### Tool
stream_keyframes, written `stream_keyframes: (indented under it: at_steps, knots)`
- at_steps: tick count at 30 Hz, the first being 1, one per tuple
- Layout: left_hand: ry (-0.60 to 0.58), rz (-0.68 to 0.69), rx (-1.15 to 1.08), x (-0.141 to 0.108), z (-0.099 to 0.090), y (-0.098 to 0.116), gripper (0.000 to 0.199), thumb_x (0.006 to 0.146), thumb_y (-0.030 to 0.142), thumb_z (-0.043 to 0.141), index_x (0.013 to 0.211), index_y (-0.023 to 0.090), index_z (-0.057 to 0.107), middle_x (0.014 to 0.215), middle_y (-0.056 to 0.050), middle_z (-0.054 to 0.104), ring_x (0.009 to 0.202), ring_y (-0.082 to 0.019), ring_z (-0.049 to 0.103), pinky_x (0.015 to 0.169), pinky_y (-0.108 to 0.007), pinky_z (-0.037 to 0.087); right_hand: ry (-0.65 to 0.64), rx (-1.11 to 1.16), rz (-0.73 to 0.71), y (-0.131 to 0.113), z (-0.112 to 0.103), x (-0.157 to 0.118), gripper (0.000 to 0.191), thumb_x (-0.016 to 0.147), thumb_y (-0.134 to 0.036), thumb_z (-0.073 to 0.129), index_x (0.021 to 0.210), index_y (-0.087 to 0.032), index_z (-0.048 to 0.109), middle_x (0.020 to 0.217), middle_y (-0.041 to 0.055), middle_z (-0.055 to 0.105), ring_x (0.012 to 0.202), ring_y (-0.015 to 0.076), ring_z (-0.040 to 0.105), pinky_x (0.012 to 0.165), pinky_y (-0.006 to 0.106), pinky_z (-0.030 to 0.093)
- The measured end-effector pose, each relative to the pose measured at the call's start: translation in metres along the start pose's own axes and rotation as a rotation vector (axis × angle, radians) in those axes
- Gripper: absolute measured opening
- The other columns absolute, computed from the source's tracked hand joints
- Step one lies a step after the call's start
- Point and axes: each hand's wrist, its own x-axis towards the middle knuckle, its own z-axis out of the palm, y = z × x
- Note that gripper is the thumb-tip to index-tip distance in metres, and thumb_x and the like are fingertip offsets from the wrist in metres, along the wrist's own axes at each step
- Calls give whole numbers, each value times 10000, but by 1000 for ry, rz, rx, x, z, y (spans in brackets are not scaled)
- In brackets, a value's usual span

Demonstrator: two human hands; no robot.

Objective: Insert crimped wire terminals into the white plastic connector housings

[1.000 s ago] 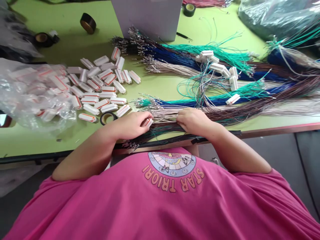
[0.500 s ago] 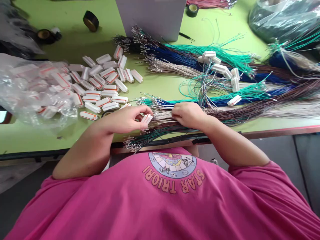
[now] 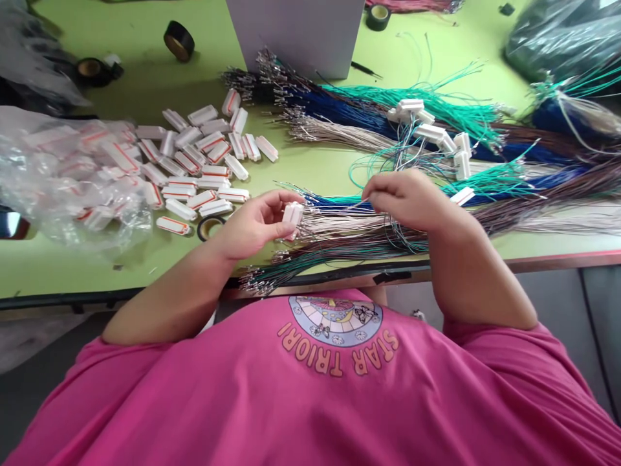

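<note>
A white plastic connector housing [image 3: 292,213] is pinched between the thumb and fingers of my left hand [image 3: 255,223], just over the metal-tipped wire ends. My right hand [image 3: 405,197] is closed in a pinch on a thin white wire [image 3: 356,206], whose length runs left toward the housing. Whether the wire's tip touches the housing, I cannot tell. Under both hands lie bundles of white wires [image 3: 330,223], with blue and green ones beyond and dark green wires [image 3: 301,262] nearer the table edge. Finished-looking white housings with wires attached [image 3: 429,133] rest beyond my right hand.
Loose white housings with orange stripes [image 3: 213,171] spread at left, beside a clear plastic bag [image 3: 72,188] of more. Black tape rolls [image 3: 178,41] lie about. A grey box [image 3: 295,32] stands at the back. More bundles, of blue wires [image 3: 334,107], stretch across the table.
My right hand has moved right and away from me, drawing out a white wire. My left hand has shifted slightly and turned the housing more upright.
</note>
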Motion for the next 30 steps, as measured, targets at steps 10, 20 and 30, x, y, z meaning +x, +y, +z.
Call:
stream_keyframes:
  at_steps: [10, 20, 30]
  knots:
    - [-99, -77, -309, 7, 17, -18, 566, 761, 283, 867, 1258, 210, 608, 982, -40, 728, 801, -159, 723, 743, -296, 592, 88, 275, -109, -36, 64, 6, 219, 865, -218, 528, 859, -141, 734, 756, 19, 704, 676, 106, 566, 682, 255, 403]
    - [-71, -76, -333, 12, 22, -23, 547, 731, 315, 888, 1190, 209, 611, 973, -22, 694, 822, -149, 694, 750, -301, 595, 271, 11, -182, -30, 80, -4, 250, 908, -204, 484, 777, -159, 693, 740, 37, 665, 677, 122, 522, 666, 273, 368]
    - [-38, -80, -235, 14, 22, -23, 635, 683, 406, 911, 1192, 204, 589, 957, -27, 691, 803, -140, 691, 745, -266, 582, 243, -483, -354, -31, 81, -10, 388, 1002, -185, 383, 769, -176, 694, 695, 47, 616, 619, 143, 355, 588, 330, 209]
